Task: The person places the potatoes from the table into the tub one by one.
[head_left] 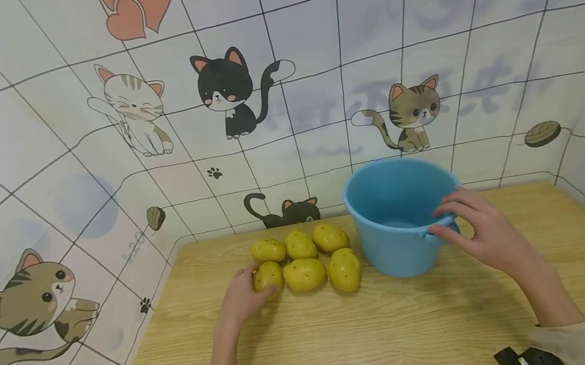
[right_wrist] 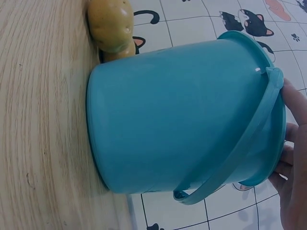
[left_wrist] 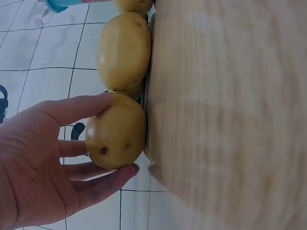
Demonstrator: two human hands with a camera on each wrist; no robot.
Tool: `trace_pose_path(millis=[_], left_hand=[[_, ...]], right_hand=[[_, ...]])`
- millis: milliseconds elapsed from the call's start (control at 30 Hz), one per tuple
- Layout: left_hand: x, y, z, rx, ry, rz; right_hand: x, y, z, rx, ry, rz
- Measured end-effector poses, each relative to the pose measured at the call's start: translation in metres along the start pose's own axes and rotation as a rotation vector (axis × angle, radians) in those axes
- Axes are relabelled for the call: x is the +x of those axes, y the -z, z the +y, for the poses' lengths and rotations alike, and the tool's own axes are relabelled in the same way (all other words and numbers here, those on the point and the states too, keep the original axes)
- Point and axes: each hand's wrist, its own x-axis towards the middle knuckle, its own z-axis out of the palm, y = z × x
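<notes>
Head view: a person sits at a wooden table [head_left: 406,326] set against a wall papered with cartoon cats. Just left of the frame's centre lie six yellow potatoes in two rows of three. The left hand [head_left: 242,296] reaches in from the lower left and curls its fingers and thumb around the front-left potato [head_left: 267,275], which still rests on the table, touching its neighbour, the middle potato [head_left: 305,274] of the front row. In the left wrist view the thumb lies over one side of this potato and the fingers [left_wrist: 103,184] wrap under the other, a firm grasp. Right of centre stands a blue bucket [head_left: 392,225], upright, just beside the potatoes; only its bare blue inside shows. The right hand [head_left: 479,230] holds the bucket's near rim at the right, fingers over the edge where the handle [right_wrist: 230,158] hangs down the outside. The step in hand looks like the grasp of one potato while the bucket is steadied. The next move would call for lifting that potato clear of its neighbours and carrying it right, over the rim.
</notes>
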Motion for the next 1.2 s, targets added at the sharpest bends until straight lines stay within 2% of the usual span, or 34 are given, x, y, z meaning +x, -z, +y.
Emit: trace_pose_path(millis=[300,467,633,900,1200], left_hand=[[0.000,-0.001,-0.001,-0.020,0.002,0.007],[-0.001,0.004,0.002,-0.069,0.032,0.047],[0.000,0.009,0.006,-0.100,0.061,0.091],[0.001,0.012,0.010,-0.113,0.027,0.130],[0.004,0.014,0.027,-0.169,-0.020,0.177]], right_hand=[[-0.001,0.001,0.001,0.033,0.001,0.013],[-0.001,0.000,0.000,0.024,-0.023,0.006],[0.000,0.000,0.001,0.026,0.009,0.015],[0.000,-0.002,0.004,0.044,0.046,0.032],[0.000,-0.002,0.005,0.055,0.053,0.037]])
